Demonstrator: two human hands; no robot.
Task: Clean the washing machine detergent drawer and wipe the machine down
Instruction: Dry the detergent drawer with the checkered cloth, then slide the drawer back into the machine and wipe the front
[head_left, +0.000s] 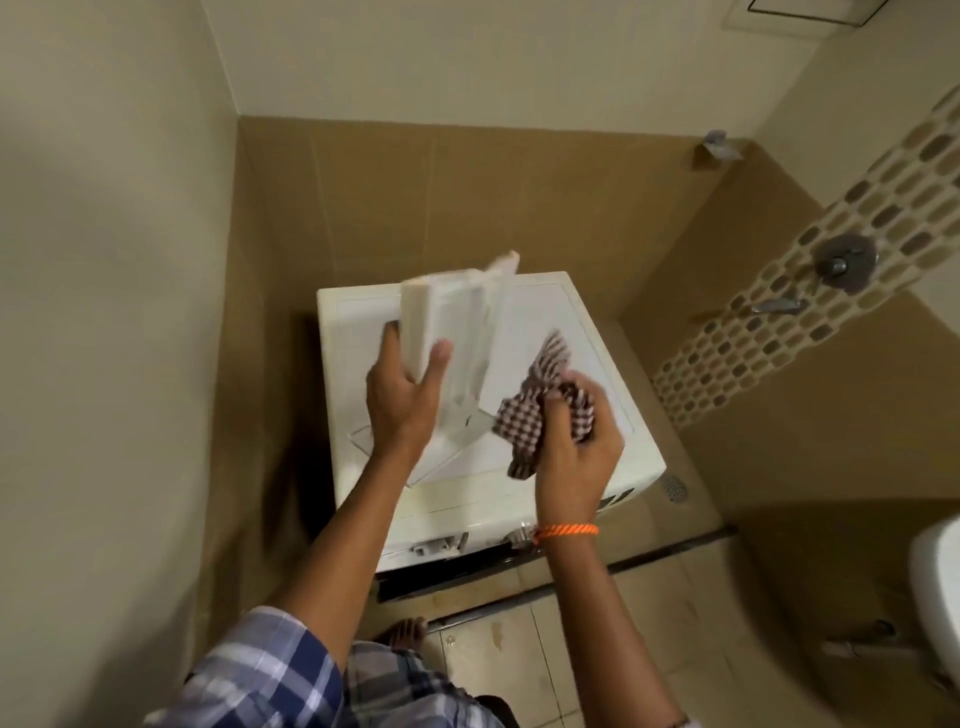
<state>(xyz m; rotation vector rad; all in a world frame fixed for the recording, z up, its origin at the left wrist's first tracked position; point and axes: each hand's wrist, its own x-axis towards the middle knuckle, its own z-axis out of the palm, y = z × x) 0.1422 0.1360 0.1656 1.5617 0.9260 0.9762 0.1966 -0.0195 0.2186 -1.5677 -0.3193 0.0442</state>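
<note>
Blue plaid sleeve lowest in view; left hand grips the white plastic detergent drawer — raised above the cream washing machine; right hand clutches a bunched brown-checked cloth beside it.

Location: a tiled bathroom or wet area in a home. Walls are clad in large tan tiles, with a diagonal-looking band of mosaic tiles on the right wall. A metal shower valve is mounted on that band. A round floor drain sits in the tiled floor beside a white washing machine. The edge of a white ceramic fixture shows at far right.
</note>
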